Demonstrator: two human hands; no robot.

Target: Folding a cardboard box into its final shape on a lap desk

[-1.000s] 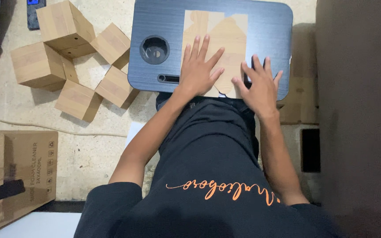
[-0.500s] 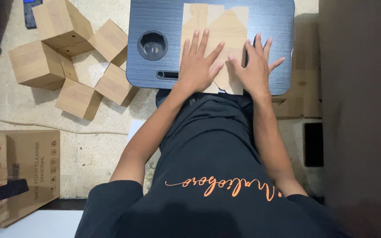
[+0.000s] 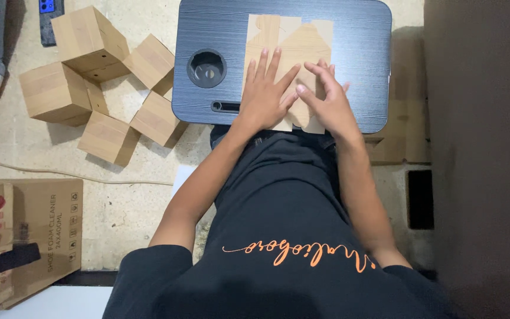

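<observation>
A flat, unfolded piece of tan cardboard [image 3: 302, 41] lies on a dark lap tray [image 3: 361, 65] in front of me. My left hand [image 3: 264, 94] rests flat on the cardboard's left half with its fingers spread. My right hand [image 3: 323, 97] presses on the right half, fingers bent and pointing left, thumb close to the left hand's thumb. Both hands cover the near part of the cardboard. Neither hand grips anything.
The tray has a round cup recess [image 3: 206, 68] and a slot [image 3: 225, 107] on its left. Several folded small cardboard boxes [image 3: 98, 88] lie on the floor at the left. A large printed carton [image 3: 28, 230] sits at lower left. Flat cardboard [image 3: 405, 136] lies right of the tray.
My right hand has slid left from the tray's near right edge onto the cardboard, closing in on the left hand. The left hand stayed pressed on the cardboard.
</observation>
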